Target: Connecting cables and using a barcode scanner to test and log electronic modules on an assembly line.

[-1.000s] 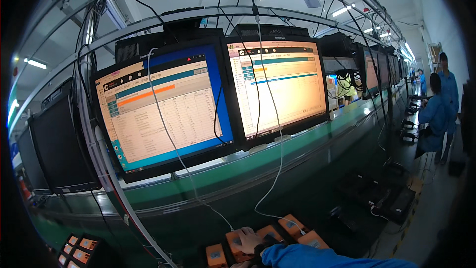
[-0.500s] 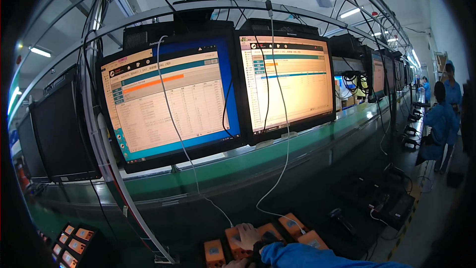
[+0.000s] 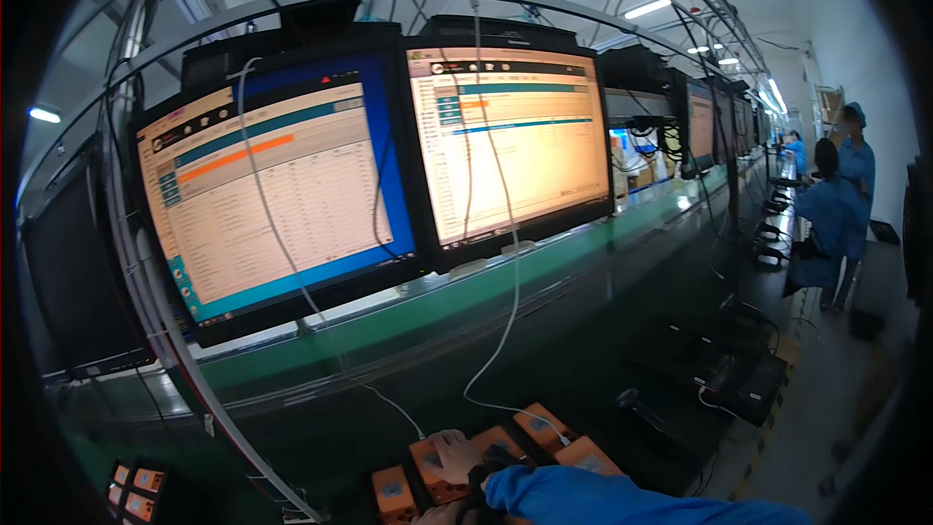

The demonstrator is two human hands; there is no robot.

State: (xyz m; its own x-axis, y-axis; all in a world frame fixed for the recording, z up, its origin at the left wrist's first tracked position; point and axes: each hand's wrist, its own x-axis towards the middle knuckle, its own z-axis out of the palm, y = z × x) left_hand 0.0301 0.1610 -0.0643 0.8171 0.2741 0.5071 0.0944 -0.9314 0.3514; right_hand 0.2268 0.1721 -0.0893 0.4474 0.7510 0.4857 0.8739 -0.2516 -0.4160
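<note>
A row of small orange boxes (image 3: 540, 424) with blue labels lies on the dark bench at the bottom of the view. My right hand (image 3: 453, 451) comes in from the lower right in a blue sleeve with a black wrist strap. Its fingers rest spread on top of one orange box (image 3: 431, 474), not closed around it. A sliver of skin at the bottom edge may be my left hand (image 3: 434, 515); its fingers are hidden. A white cable (image 3: 512, 282) hangs down from above and ends at the orange boxes.
Two lit monitors (image 3: 282, 185) (image 3: 510, 136) and a dark one (image 3: 73, 282) stand on a green shelf (image 3: 466, 297) above the bench. Cables hang in front. Black devices (image 3: 724, 369) lie to the right. More orange boxes (image 3: 136, 486) sit lower left. Co-workers in blue (image 3: 826, 219) are far right.
My right hand has reached forward and now lies on an orange box, more of it in view. The view has shifted a little to the left.
</note>
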